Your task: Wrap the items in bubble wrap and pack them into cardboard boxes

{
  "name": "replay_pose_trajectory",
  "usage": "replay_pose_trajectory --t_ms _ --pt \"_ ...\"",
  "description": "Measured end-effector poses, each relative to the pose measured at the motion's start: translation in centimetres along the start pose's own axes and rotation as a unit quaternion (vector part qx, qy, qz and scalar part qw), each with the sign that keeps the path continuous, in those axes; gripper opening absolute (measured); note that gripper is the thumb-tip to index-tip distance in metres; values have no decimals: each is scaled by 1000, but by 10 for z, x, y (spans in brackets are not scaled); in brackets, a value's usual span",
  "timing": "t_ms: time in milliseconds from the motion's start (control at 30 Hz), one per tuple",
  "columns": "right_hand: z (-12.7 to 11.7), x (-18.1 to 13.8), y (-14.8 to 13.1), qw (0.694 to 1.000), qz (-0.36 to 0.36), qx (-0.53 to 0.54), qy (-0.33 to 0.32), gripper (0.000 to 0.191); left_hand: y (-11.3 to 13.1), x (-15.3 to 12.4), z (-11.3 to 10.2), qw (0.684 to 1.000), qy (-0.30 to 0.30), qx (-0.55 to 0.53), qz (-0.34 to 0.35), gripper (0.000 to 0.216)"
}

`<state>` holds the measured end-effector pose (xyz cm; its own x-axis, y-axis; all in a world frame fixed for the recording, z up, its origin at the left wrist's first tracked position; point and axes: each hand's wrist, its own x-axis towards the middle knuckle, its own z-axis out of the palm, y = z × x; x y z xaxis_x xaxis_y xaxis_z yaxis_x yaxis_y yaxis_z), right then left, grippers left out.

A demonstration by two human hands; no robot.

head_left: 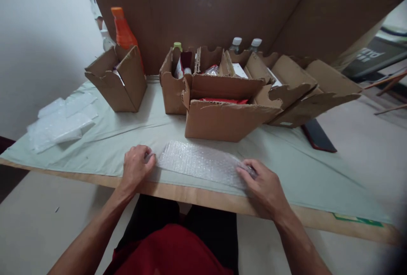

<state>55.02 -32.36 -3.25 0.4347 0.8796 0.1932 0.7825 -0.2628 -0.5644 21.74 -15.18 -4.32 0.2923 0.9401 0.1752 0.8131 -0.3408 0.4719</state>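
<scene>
A person's red-clothed lap (171,253) fills the bottom of the view, nearest the camera, with two bare forearms reaching up from it toward a table (203,196) covered in pale green cloth.

At twelve o'clock, behind everything, stands a tall brown cardboard sheet (197,7). In front of it, from twelve to two o'clock, sits a cluster of open cardboard boxes (222,118), the nearest one showing something red inside; two white-capped bottles (244,43) stand behind them. At ten o'clock a separate open box (117,79) stands with an orange bottle (122,29) behind it. At nine o'clock lies a heap of clear plastic bags (63,124).

A flat strip of bubble wrap (200,162) lies on the cloth at the table's near edge, just in front of the nearest box. The left hand (136,166) pinches its left end with the fingers closed on it. The right hand (263,186) grips its right end the same way.

The step appears to be laying the wrap out flat and stretched. The next move would seem to call for an item placed on it.
</scene>
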Motion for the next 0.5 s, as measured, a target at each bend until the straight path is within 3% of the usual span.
replay_pose_trajectory --t_ms 100,167,233,367,500 --pt "-2 -27 -29 996 36 84 -10 44 -9 9 -22 998 9 -52 -20 27" --pt "9 -46 -50 988 40 139 -57 59 -15 25 -38 997 37 -59 -27 39" --pt "27 -67 -73 972 34 201 -115 63 -19 49 -46 997 60 -47 -12 46" --pt "68 -100 -111 925 2 311 -220 50 -14 103 -33 996 43 -54 64 44" --pt "93 -117 -132 892 12 318 -321 35 4 133 -5 986 23 -99 136 38"
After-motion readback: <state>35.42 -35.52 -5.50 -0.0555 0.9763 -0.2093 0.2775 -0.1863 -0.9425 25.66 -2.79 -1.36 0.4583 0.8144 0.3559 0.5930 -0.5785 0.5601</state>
